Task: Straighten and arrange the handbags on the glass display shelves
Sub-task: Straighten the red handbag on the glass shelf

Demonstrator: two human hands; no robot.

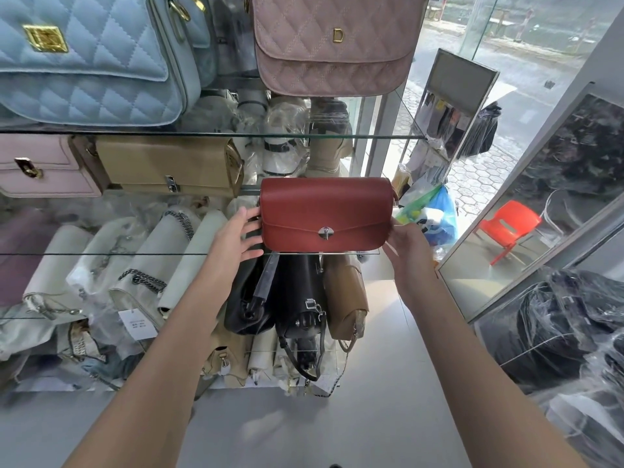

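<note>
Holding a red handbag on the glass shelf.
Left hand presses flat, fingers spread; right hand curls round its smooth end.

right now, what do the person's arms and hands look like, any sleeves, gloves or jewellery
Both forearms are bare to the picture's bottom edge, no sleeves in sight. The left hand and right hand wear no gloves, and no watch, bracelet or ring shows.
</note>
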